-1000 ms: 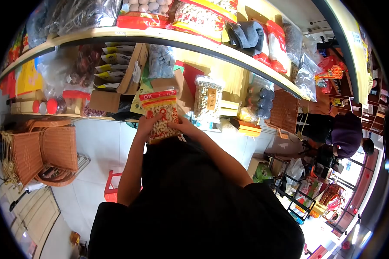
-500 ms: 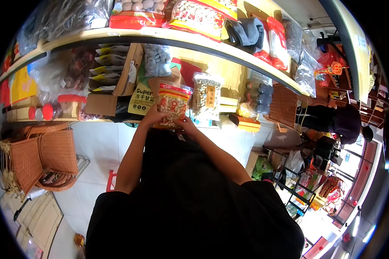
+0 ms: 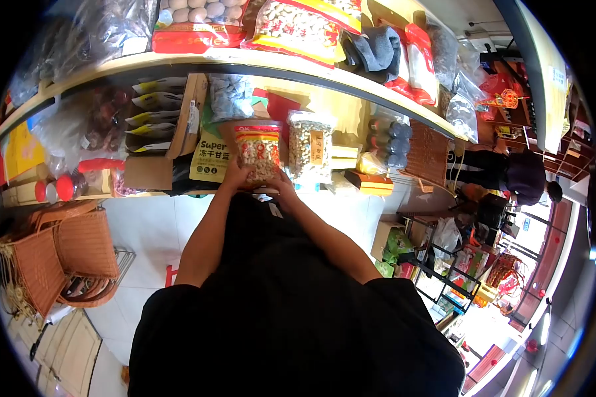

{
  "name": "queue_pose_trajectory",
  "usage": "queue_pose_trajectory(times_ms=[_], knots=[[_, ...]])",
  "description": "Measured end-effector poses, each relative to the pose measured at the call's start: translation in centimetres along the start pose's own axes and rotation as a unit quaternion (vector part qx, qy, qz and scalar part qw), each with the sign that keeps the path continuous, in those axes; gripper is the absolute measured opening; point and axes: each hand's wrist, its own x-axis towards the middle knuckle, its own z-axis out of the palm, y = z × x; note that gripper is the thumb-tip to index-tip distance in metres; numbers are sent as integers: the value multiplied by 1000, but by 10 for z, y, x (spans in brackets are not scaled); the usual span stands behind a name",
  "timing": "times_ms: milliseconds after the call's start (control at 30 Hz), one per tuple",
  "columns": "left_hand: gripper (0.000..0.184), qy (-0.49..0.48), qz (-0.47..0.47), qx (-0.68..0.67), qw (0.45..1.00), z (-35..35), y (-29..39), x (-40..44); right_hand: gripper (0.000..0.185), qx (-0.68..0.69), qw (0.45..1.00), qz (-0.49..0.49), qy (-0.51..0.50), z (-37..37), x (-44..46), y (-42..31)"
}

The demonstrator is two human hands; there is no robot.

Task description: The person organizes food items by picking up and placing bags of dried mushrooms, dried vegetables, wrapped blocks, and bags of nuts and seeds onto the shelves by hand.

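Observation:
A clear plastic bag of nuts (image 3: 259, 147) with a red and yellow top label stands upright in front of me at the lower shelf's front edge. My left hand (image 3: 237, 176) grips its lower left side. At the bottom right, my right hand (image 3: 283, 189) is curled around the bag's corner; some fingers are hidden. To the right stands a clear packet of pale nuts (image 3: 306, 153) with a tan label. A green "Super" pouch (image 3: 208, 161) is just left of my left hand, and a grey-blue packet (image 3: 230, 99) lies behind.
Above runs the upper shelf board (image 3: 245, 64), loaded with large bags. A cardboard box (image 3: 189, 112) of pouches stands left, bottles (image 3: 391, 142) right. A wicker chair (image 3: 79, 251) stands on the floor at left. Another person (image 3: 520, 175) is at the far right.
The bag of nuts looks more upright, its front turned more toward me, still between both hands. It has shifted slightly left in view, and the shelf has shifted with it.

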Motion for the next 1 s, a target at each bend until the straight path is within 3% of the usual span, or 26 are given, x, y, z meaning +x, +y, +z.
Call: queue_pose_trajectory(times_ms=[67,133,200,300,333,367,433,500,600,667,733,767,800,900,1000], knots=[[64,10,14,2,1000,4,-16,12,64,2,998,-52,24,2,-10,5],[65,37,37,137,989,10,-28,24,73,-194,963,-185,-37,-1,-15,8],[61,47,62,170,982,17,-37,27,73,-30,999,-26,31,1,-19,5],[54,73,95,194,974,28,-49,31,69,-95,992,-73,-32,-6,-16,17],[50,90,101,183,974,32,-55,34,67,-72,996,-41,-36,5,-27,6],[45,76,103,130,983,34,-62,39,62,-103,993,-42,-39,6,-25,7],[46,55,112,177,976,31,-79,47,54,-166,981,-85,-61,6,-20,15],[49,91,-29,105,990,39,-35,31,44,-183,977,-77,-79,4,-23,15],[52,131,-80,90,984,39,-4,25,35,-153,986,-21,-70,-6,-29,21],[56,161,-91,142,972,43,1,25,31,-78,996,27,-41,-10,-37,24],[58,249,14,306,919,43,-12,29,32,-26,999,34,-28,-13,-47,26],[56,199,11,235,951,39,-11,29,32,-24,999,28,-33,-17,-49,30],[56,201,19,241,949,36,-9,28,31,-1,999,30,-18,-20,-50,35],[41,147,85,291,942,26,-7,17,31,54,998,16,1,-23,-56,47],[21,-1,79,367,927,9,3,2,33,104,994,-19,-2,-28,-58,63]])
